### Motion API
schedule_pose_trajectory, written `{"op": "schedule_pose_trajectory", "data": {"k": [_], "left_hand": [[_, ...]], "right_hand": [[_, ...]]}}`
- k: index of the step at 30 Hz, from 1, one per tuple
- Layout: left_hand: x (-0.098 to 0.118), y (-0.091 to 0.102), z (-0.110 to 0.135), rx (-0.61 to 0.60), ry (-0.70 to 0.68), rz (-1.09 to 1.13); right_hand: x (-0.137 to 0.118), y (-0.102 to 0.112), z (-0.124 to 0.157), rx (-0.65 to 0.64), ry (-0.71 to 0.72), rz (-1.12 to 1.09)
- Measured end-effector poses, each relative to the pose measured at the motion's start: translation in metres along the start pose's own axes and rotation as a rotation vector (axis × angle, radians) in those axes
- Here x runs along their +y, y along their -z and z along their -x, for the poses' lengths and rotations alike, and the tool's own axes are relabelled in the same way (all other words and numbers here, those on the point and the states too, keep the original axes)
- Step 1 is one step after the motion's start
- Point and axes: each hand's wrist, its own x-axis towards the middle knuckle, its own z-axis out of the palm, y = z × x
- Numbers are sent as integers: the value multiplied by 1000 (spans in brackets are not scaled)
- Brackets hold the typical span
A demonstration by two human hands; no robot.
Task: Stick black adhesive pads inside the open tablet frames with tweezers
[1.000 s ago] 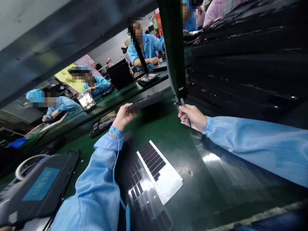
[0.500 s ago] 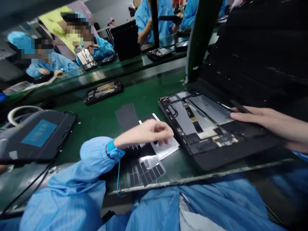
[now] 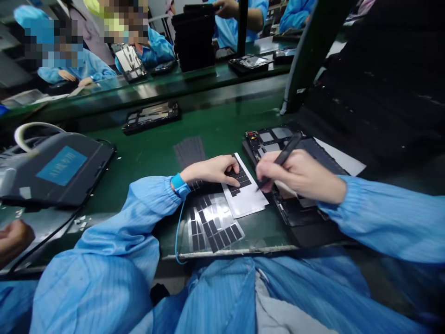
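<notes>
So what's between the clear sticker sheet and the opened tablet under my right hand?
In the head view, a white sheet with black strips lies there, partly under your left hand.

We are seeing a grey case (image 3: 74, 188) lying on the left of our green bench (image 3: 222, 123), a blue label (image 3: 62, 165) showing on top and a white tube (image 3: 18, 135) curving up behind it; farther back, an opened tablet (image 3: 153, 117) is lying flat; across from us, a tall black stack (image 3: 193, 41) is standing, and a worker in blue (image 3: 99, 62) is sitting left of it; a dark post (image 3: 308, 60) is leaning beside a big dark pile (image 3: 378, 97) at right.
</notes>
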Motion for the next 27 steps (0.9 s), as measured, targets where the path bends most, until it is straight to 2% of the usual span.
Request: {"op": "schedule_pose_trajectory", "data": {"k": [3, 5, 11, 14, 20, 22, 23, 25, 27], "left_hand": [[-4, -1, 0, 27, -70, -71], [-5, -1, -1, 20, -97, -104], [-2, 2, -3, -130, -20, -250], [-2, 3, -4, -209, -25, -306], [-8, 3, -7, -187, 8, -343], [-7, 5, -7, -188, 18, -328], [-6, 5, -6, -188, 17, -332], [-2, 1, -4, -155, -4, -365], [3, -7, -1, -48, -53, -407]], "right_hand": [[2, -14, -11, -150, 192, 55], [6, -17, -12, -190, 202, 80], [11, -14, -11, -145, 206, 111], [12, -18, -14, -152, 224, 111], [7, -19, -19, -126, 192, 13], [5, -12, -15, -72, 175, -15], [5, -7, -13, -6, 176, -18], [10, 3, -8, 178, 187, 2], [19, 8, -3, 338, 173, -3]]}}
